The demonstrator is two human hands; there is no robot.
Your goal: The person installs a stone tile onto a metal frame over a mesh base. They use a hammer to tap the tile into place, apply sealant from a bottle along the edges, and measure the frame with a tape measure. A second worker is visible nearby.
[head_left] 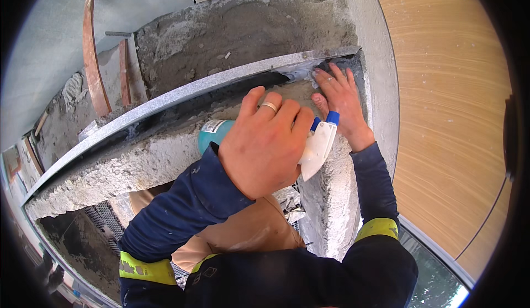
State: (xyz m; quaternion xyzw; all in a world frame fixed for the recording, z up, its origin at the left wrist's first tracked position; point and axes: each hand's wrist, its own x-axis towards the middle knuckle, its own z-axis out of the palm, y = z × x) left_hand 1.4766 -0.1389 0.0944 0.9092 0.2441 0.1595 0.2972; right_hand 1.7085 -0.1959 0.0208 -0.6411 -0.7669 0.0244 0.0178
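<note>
My left hand [268, 142] grips a teal spray bottle [212, 134] with a white trigger head and blue nozzle, held sideways over a rough concrete ledge [132, 167]. My right hand [339, 101] reaches into the right corner of the dark channel behind a speckled pale strip [210, 80]. Its fingers are apart, with the tips at crumpled translucent grey material [301, 73] and the dark corner. The part of the bottle under my left hand is hidden.
A recess of rough grey mortar [237, 23] lies beyond the strip. Wooden battens [91, 54] lean at the upper left. A wood-grain panel [441, 114] stands along the right. My legs [243, 225] show below, between concrete edges, over dark mesh [102, 225].
</note>
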